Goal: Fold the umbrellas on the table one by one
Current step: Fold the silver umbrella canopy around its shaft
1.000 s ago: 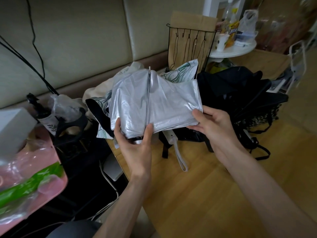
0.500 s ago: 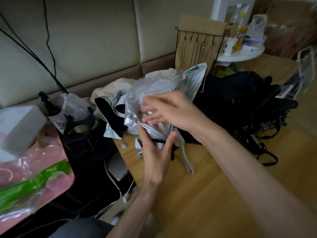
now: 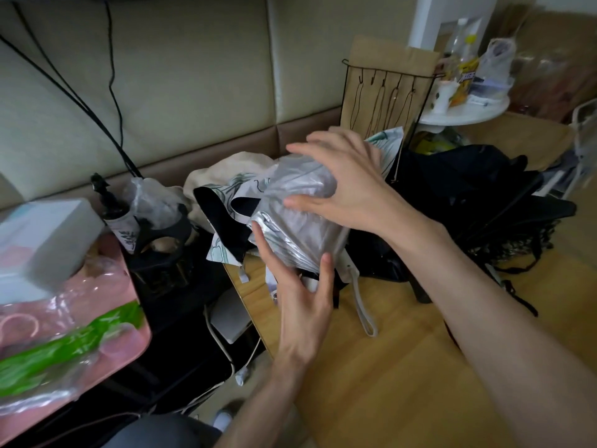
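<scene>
- The left hand (image 3: 300,305) has a wide-open grip. Thumb and fingers are splayed in a V, and they cradle the lower end of the silver crinkled-fabric folding umbrella (image 3: 300,221) from beneath rather than closing on it.
- That umbrella is held up over the near-left corner of the light wooden tabletop (image 3: 403,367). With so loose a support it may well slip down and drop past the edge.
- The pleats at the silver umbrella's lower end look bunched and uneven. Rolled as they lie, the canopy would likely wind up lumpy and spring apart.
- A white looped wrist strap (image 3: 363,305) dangles below the bundle onto the tabletop. It could get wound into the fabric or snag.
- The right hand (image 3: 352,189) has its grip curved over the top of the canopy, thumb pressing the near face and fingers reaching over the far side, where they are blurred. If it twists while the lower end is unclamped, the whole umbrella would probably turn instead of tightening.
- The heap of black fabric umbrellas (image 3: 478,202) lies just beside the right forearm with thin straps trailing. A wide sweep might drag them.
</scene>
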Demonstrator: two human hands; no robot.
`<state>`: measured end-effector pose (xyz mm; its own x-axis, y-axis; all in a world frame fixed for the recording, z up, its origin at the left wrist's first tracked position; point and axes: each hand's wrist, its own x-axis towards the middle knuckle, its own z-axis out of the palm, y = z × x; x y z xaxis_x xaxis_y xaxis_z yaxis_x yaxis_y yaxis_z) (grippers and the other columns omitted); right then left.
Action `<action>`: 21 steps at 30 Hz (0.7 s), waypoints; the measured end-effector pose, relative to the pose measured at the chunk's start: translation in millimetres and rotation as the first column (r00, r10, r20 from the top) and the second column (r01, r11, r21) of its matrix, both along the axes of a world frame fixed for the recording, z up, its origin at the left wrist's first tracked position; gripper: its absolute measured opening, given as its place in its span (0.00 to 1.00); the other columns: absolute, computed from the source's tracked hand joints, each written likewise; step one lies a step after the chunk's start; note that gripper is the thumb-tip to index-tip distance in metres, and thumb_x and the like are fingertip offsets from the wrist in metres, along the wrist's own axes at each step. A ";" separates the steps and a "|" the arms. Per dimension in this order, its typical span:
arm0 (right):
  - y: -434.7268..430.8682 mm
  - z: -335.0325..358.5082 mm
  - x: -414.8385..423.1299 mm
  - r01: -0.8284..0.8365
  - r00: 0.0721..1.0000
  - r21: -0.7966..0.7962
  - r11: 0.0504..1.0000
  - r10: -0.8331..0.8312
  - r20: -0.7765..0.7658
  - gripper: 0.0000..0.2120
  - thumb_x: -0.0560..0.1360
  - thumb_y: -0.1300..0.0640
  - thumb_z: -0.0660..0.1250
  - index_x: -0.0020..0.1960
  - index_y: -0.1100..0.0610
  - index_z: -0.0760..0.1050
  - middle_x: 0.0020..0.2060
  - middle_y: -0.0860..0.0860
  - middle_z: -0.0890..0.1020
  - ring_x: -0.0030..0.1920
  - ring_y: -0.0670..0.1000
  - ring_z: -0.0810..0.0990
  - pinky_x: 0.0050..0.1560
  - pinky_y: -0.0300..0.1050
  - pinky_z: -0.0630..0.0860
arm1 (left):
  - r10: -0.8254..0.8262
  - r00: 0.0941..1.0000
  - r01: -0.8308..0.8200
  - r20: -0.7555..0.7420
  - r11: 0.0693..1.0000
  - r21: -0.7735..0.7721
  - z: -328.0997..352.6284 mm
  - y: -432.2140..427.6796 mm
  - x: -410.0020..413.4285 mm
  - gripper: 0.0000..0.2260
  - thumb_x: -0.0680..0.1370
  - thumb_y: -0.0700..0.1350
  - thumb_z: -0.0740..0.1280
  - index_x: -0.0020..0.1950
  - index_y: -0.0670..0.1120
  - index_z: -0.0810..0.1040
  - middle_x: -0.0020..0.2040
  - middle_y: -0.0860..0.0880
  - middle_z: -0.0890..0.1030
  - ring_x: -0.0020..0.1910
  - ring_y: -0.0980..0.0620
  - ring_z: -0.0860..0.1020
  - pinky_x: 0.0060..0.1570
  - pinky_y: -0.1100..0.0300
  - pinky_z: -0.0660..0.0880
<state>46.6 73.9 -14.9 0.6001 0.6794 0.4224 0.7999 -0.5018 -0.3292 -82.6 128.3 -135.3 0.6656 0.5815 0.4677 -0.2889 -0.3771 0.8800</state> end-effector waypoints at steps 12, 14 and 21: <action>16.5 9.2 3.2 -0.031 0.999 -0.144 0.989 0.030 -0.011 0.19 0.78 0.38 0.71 0.67 0.36 0.79 0.59 0.43 0.77 0.69 0.50 0.66 0.74 0.57 0.54 | -0.067 0.997 0.071 -0.043 0.992 0.103 -2.0 -0.5 -9.6 0.16 0.86 0.44 0.65 0.70 0.55 0.66 0.34 0.50 0.70 0.27 0.41 0.71 0.33 0.40 0.71; 16.0 13.9 5.8 -0.015 0.999 -0.044 0.999 0.012 -0.053 0.16 0.79 0.41 0.71 0.66 0.38 0.80 0.56 0.43 0.77 0.66 0.50 0.67 0.70 0.52 0.57 | -0.054 0.997 0.060 -0.062 0.994 0.092 -5.9 2.0 -8.2 0.15 0.86 0.45 0.65 0.71 0.55 0.66 0.32 0.45 0.73 0.23 0.45 0.69 0.28 0.44 0.69; 13.1 38.2 -3.3 -0.206 0.973 -0.172 0.963 0.182 -0.145 0.20 0.76 0.44 0.76 0.66 0.31 0.78 0.72 0.44 0.66 0.77 0.48 0.57 0.78 0.55 0.48 | -0.037 0.993 0.054 -0.116 0.987 0.154 -7.5 -0.4 -8.7 0.23 0.84 0.46 0.69 0.74 0.57 0.62 0.40 0.47 0.77 0.29 0.43 0.78 0.32 0.41 0.77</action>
